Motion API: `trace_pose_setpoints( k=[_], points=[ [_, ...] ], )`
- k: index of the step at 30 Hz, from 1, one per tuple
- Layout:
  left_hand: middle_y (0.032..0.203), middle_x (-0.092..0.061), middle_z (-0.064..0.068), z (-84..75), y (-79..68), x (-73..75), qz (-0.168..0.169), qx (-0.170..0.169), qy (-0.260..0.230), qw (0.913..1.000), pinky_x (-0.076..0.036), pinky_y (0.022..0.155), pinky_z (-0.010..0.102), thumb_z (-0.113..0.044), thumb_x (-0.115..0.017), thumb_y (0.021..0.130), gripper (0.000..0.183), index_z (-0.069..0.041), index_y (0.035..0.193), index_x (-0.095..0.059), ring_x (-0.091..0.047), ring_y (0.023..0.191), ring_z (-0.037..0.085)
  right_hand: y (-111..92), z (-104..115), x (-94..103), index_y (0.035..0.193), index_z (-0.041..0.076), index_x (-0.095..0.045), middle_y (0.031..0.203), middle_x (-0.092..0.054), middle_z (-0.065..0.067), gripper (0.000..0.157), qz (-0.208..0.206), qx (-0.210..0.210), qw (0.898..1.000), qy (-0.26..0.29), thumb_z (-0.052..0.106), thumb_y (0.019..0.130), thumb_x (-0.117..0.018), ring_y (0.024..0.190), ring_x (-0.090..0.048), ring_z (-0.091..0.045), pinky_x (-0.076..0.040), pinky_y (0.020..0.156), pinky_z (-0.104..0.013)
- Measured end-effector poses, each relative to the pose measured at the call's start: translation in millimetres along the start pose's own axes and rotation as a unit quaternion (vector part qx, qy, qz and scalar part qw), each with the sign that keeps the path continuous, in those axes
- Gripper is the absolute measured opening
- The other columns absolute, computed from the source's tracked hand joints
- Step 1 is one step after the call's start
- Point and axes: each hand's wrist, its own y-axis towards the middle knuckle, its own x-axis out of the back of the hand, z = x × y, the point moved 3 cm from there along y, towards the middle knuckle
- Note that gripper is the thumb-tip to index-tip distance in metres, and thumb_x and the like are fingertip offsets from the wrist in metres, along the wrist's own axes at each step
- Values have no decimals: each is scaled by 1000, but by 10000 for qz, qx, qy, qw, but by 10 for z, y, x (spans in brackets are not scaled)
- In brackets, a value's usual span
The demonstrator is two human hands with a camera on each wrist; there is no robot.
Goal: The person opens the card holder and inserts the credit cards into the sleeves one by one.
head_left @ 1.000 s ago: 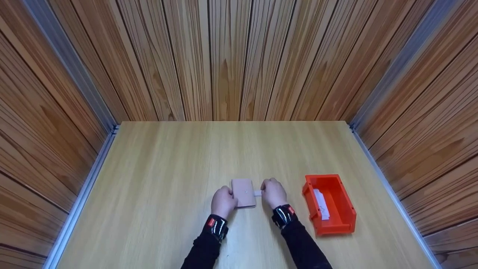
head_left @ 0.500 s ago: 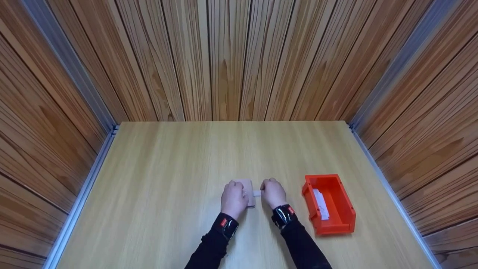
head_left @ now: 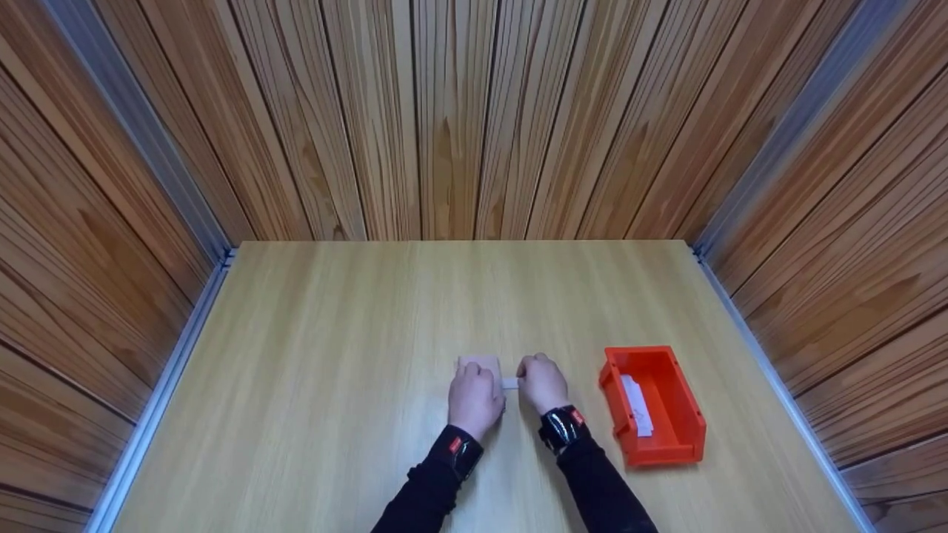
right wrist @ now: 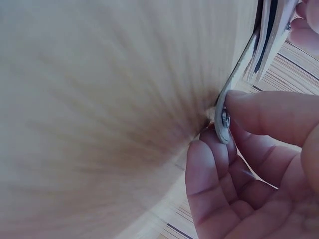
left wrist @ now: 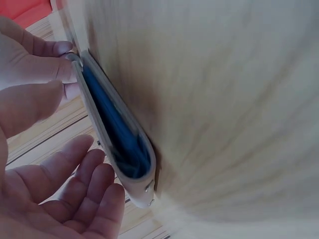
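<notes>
A small pale pink wallet [head_left: 480, 361] lies on the table, partly covered by my left hand [head_left: 475, 400]. Its open side shows a blue inside [left wrist: 122, 132] in the left wrist view, and a small metal stud [left wrist: 98, 143] sits on its upper face. My left fingers, loosely bent, rest at that face without gripping it. From the wallet's right side a narrow strap [head_left: 510, 383] sticks out flat. My right hand [head_left: 543, 383] pinches the strap's end between thumb and fingers, beside a metal snap [right wrist: 226, 118] visible in the right wrist view.
To the right of my right hand stands an orange-red bin [head_left: 690, 414] with a white slip [head_left: 637, 405] inside. Wood-plank walls [head_left: 444, 118] enclose the pale table [head_left: 333, 318] at the back and both sides, with metal rails along the side edges.
My left hand has left the wallet's left edge and moved right, over its upper face, hiding much of it. The right hand keeps its pinch on the strap in place.
</notes>
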Motion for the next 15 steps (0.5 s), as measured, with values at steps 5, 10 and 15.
trace_pose_setpoints(
  k=[5,10,15],
  points=[
    [83,-58,11,-18,-6,2,-179,-23,-12,9998,-47,69,39,-14,-77,79,16,-1,78,-68,-55,86,28,1,5,-2,75,5,-63,79,-55,-7,13,-1,71,10000,-36,-3,76,-72,74,-58,-28,-49,66,-41],
    [82,-58,10,-33,-6,-21,-320,-47,16,9995,-46,66,38,-11,-73,84,14,-1,77,-68,-54,85,28,3,0,-1,75,4,-64,79,-56,-7,12,-16,78,10000,-18,-4,75,-72,74,-59,-29,-50,67,-42],
    [83,-58,10,-35,-1,-58,-285,-49,126,9995,-46,66,38,-13,-78,78,16,-3,77,-66,-54,84,28,10,-1,1,75,4,-64,79,-55,-7,11,45,20,10000,27,-4,76,-72,74,-58,-28,-50,67,-42]
  ],
)
